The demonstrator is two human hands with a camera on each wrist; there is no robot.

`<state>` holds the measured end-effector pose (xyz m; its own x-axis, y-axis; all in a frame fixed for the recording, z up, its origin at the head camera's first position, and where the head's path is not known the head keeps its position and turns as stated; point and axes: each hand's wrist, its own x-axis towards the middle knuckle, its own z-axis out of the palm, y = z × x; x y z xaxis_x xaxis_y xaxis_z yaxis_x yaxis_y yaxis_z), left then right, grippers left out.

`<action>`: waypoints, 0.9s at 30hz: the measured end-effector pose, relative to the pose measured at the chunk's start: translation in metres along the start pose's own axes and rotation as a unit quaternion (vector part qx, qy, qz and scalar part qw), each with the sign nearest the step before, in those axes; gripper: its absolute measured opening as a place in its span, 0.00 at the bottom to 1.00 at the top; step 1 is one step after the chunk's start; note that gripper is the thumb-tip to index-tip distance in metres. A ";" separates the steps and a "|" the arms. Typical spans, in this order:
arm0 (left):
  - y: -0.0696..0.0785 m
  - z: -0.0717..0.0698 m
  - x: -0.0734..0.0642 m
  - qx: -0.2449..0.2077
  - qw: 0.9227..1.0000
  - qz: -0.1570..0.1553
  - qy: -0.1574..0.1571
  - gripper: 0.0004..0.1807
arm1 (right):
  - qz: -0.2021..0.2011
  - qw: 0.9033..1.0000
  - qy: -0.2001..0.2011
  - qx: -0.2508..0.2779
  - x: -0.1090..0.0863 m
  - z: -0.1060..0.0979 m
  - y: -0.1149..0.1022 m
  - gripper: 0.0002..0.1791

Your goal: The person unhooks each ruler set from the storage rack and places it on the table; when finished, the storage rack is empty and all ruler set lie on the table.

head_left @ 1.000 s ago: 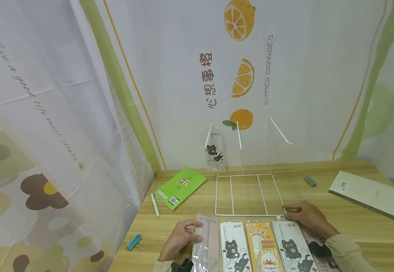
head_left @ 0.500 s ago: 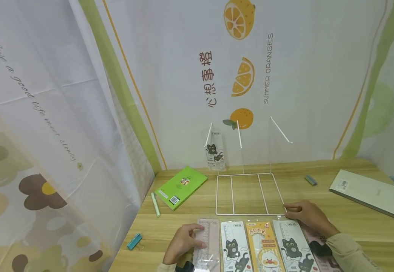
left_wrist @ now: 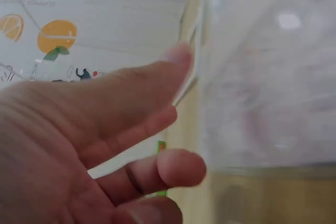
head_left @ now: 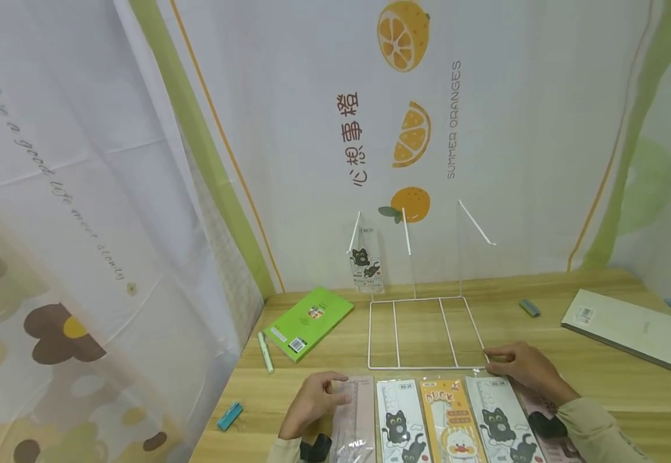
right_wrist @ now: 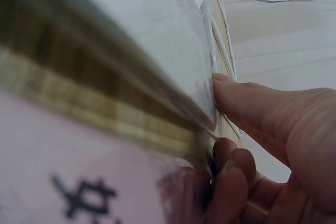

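Observation:
My left hand [head_left: 314, 402] hovers at the left edge of a pink ruler packet [head_left: 355, 415]. In the left wrist view its thumb [left_wrist: 157, 72] and fingers stand apart, with nothing between them. My right hand [head_left: 523, 366] is at the near right corner of a white wire rack [head_left: 426, 368]. It pinches the top corner of a black-cat ruler packet [head_left: 494, 411] between thumb and fingertip, as the right wrist view shows. Between the hands lie another cat packet [head_left: 394, 411] and an orange duck packet [head_left: 448, 415]. A second pink packet [head_left: 543, 421] is partly under the right wrist.
A cat ruler set [head_left: 366, 263] hangs on the rack's left hook; two other hooks jut forward. Left lie a green book [head_left: 312, 325], a pale green pen [head_left: 266, 352] and a teal clip [head_left: 230, 417]. Right are a small grey-blue piece [head_left: 529, 308] and a long pale box [head_left: 630, 331].
The left pink packet has slid slightly toward me and now lies roughly level with the others; my left fingers have moved with it. My right hand stays in the same place.

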<state>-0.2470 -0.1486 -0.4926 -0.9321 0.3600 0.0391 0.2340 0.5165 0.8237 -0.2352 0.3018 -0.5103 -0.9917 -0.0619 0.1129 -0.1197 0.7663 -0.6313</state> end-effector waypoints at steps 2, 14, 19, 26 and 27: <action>0.001 -0.003 0.012 0.026 0.999 0.019 0.013 0.20 | -0.002 1.000 0.002 0.005 -0.001 -0.001 0.001 0.27; 0.006 -0.015 0.092 0.051 0.990 0.098 0.087 0.19 | 0.014 1.000 0.008 0.018 -0.002 0.004 0.001 0.26; 0.023 -0.020 0.123 0.010 0.985 0.121 0.121 0.20 | 0.014 1.000 0.015 0.005 -0.002 0.002 0.001 0.26; 0.045 -0.033 0.154 -0.041 0.978 0.140 0.152 0.25 | 0.004 1.000 0.015 0.010 -0.003 0.004 0.002 0.25; 0.048 -0.035 0.158 -0.051 0.978 0.136 0.151 0.26 | 0.004 1.000 0.015 0.015 -0.003 0.005 0.002 0.25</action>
<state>-0.3926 -0.0945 -0.4273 -0.8822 0.2196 0.4166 0.4698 0.3484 0.8111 -0.2323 0.3002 -0.5157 -0.9908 -0.0353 0.1306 -0.1129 0.7477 -0.6544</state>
